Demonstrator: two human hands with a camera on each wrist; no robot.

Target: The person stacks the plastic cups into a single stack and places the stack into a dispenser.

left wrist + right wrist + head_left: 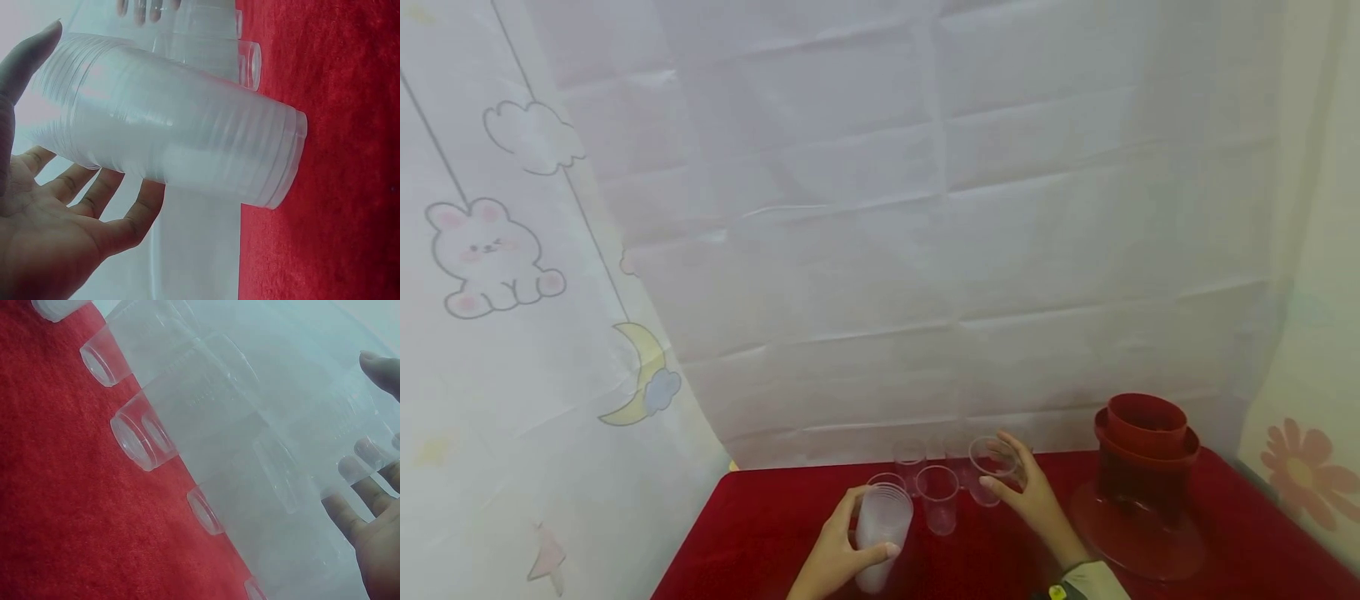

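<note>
My left hand (pixel 842 542) holds a tall stack of nested clear plastic cups (pixel 883 525), thumb on one side and fingers on the other. In the left wrist view the stack (pixel 181 125) tilts, its base close over the red cloth. Over at the right of the cup group, my right hand (pixel 1026 492) grips a single clear plastic cup (pixel 992 467) between thumb and fingers. Through its wall the fingers show in the right wrist view, and the cup's base (pixel 278 475) appears against the pale wall. One clear cup (pixel 940 500) stands upright between the hands.
Further clear cups (pixel 910 462) stand behind, towards the table's back edge; one is partly hidden by the stack. A dark red round container (pixel 1146 458) with a wide base stands at the right on the red cloth (pixel 737 525). White sheeting (pixel 850 292) hangs behind the table.
</note>
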